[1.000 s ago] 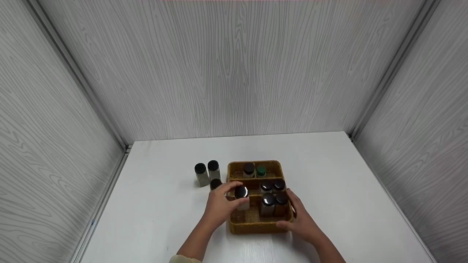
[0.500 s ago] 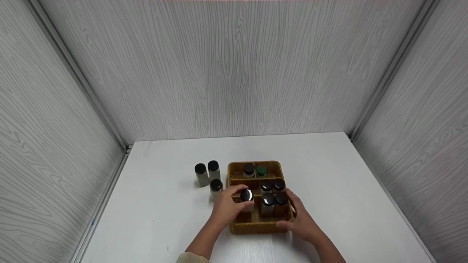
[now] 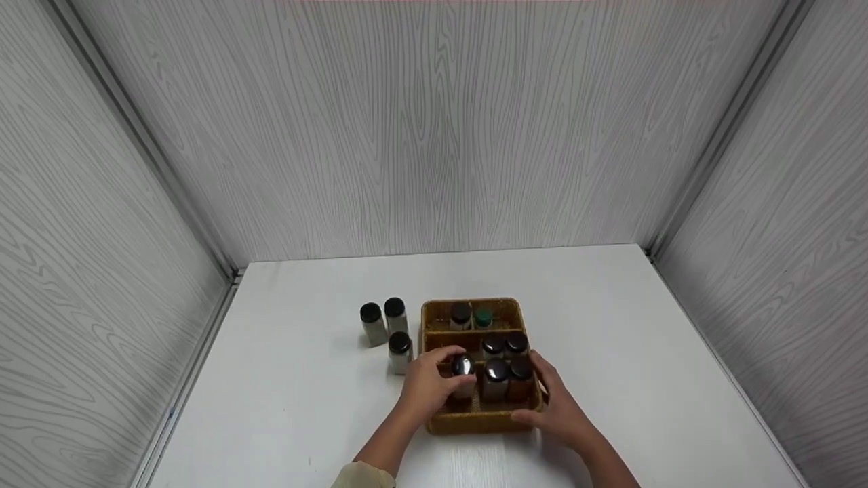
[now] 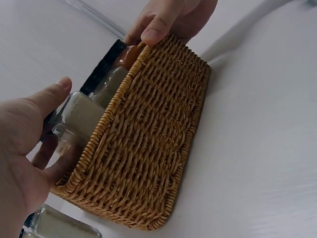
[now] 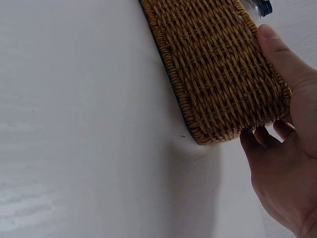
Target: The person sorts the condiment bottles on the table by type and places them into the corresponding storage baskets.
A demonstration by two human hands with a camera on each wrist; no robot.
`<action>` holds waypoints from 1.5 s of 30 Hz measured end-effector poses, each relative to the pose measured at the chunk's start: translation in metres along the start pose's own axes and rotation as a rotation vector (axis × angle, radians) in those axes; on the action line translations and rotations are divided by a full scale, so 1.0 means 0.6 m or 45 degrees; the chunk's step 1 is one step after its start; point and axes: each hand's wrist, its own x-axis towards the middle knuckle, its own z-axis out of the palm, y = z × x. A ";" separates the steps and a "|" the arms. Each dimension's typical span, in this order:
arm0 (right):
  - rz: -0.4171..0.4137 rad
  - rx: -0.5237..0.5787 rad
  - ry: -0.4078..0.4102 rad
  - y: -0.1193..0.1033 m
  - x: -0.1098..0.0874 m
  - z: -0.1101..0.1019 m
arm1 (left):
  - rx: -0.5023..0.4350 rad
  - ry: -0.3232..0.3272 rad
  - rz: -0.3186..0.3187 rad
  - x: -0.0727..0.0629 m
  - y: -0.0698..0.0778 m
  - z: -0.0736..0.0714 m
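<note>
A brown wicker basket (image 3: 468, 425) with divided compartments stands on the white table. My left hand (image 3: 426, 391) holds a clear jar (image 3: 464, 368) by its sides, its black lid upward, inside the front compartment's left part. In the left wrist view this jar (image 4: 83, 116) sits partly below the basket's rim, its pale contents showing. My right hand (image 3: 561, 411) grips the basket's front right corner, thumb over the front rim and fingers along the right side. Two dark-lidded jars (image 3: 496, 381) stand to the right of the held jar.
Two dark-lidded jars (image 3: 493, 346) fill the middle row's right side. A dark-lidded jar (image 3: 460, 315) and a green-lidded jar (image 3: 483, 317) are in the back row. Left of the basket stand three black-lidded jars (image 3: 400, 354) on the table (image 3: 285, 393). Grey wood-grain panels (image 3: 420, 135) enclose it.
My left hand has moved right and slightly toward me, carrying the jar lower into the front compartment, nearer the jars there. The right hand and the basket have stayed in place.
</note>
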 end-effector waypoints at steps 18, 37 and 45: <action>0.001 -0.009 0.003 0.001 0.000 0.001 | 0.077 -0.042 0.055 0.007 -0.002 0.009; 0.038 0.043 -0.024 0.003 0.002 -0.001 | 0.131 -0.074 0.076 0.012 -0.004 0.019; 0.033 0.052 -0.033 0.006 0.001 0.000 | 0.146 -0.070 0.084 0.011 -0.005 0.021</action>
